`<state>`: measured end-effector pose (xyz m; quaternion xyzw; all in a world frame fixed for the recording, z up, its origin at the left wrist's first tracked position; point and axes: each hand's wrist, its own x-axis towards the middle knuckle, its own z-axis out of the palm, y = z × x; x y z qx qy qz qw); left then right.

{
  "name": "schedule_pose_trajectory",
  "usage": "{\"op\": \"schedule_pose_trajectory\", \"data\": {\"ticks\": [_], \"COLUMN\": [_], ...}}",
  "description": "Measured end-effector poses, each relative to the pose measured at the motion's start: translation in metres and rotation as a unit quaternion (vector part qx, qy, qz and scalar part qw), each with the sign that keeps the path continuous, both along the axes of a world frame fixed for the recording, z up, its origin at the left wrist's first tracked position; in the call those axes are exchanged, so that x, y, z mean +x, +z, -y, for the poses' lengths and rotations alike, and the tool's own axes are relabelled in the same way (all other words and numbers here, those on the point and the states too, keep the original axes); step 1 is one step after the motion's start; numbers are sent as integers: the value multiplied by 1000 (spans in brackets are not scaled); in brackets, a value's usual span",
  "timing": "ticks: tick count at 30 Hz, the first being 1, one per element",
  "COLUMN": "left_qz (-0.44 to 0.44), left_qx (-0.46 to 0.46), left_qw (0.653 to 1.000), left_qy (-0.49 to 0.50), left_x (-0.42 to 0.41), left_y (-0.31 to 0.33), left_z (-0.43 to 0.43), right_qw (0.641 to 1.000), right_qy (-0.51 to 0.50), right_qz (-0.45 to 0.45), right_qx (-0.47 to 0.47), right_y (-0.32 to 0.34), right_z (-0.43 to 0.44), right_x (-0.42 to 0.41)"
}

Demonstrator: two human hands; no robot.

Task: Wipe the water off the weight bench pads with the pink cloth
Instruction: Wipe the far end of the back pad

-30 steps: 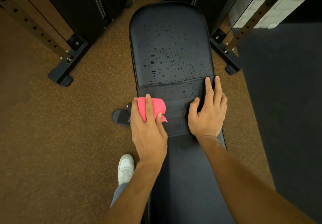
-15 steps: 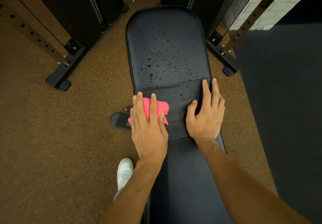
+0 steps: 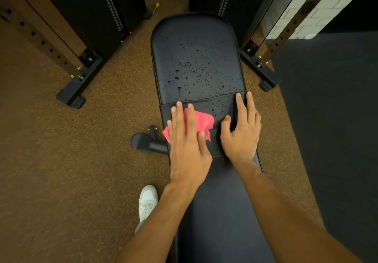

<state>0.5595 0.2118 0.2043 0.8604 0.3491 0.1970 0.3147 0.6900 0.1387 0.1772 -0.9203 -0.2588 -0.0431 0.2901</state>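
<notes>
- Pressing down on the crumpled pink cloth, your left hand lies flat with its fingers straight and slightly spread. It grips nothing; the cloth sits under your fingers and palm.
- The cloth lies on the black padded band that crosses the bench between its two pads. It sits toward the band's left edge, and one corner reaches that edge beside your little finger.
- Your right hand rests flat on the same band at its right edge. Its fingers are straight and point away from you, and the thumb is held out toward the cloth. Hand and cloth are near but apart.
- The black rounded vinyl back pad beyond your fingertips carries water droplets, densest over its near half. A few more beads sit on the band between your hands.
- The long black seat pad runs from the band back toward you, under your forearms.
- Your white trainer stands on the brown speckled floor just left of the seat pad. A black bench foot juts out below the band's left edge.
- Black rack bases stand on either side of the back pad, left and right.
</notes>
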Motion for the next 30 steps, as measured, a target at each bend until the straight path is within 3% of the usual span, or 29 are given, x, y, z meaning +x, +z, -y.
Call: {"op": "schedule_pose_trajectory", "data": {"ticks": [5,9,11,14,16,19,24,28,30], "left_qz": [98,95,108,177,190,178,152,67,52], "left_qx": [-89,-189,-292,-451,-506,-518,-480,-333,-264], "left_qw": [980,942,900,801,765,769,803,888,909], "left_qy": [151,260,306,353,350,331,319,311,320], "left_x": [-19,-18,-10,3,8,18,35,36,38], "left_y": [15,12,9,11,15,16,8,7,6], "left_z": [-27,-58,-72,-90,-98,-99,-94,-75,-70], "right_qw": [996,992,991,994,996,998,997,1000,1000], "right_qy": [-52,-55,-32,-6,5,30,66,8,-12], "right_qz": [-64,-90,-96,-88,-79,-48,-41,-15,-10], "right_qx": [17,75,83,59,26,-8,3,7,-1], "right_y": [12,22,28,31,27,15,8,10,9], "right_z": [-4,-25,-42,-68,-76,-69,-32,-1,4], "right_x": [-23,-67,-84,-99,-103,-99,-70,-37,-37]}}
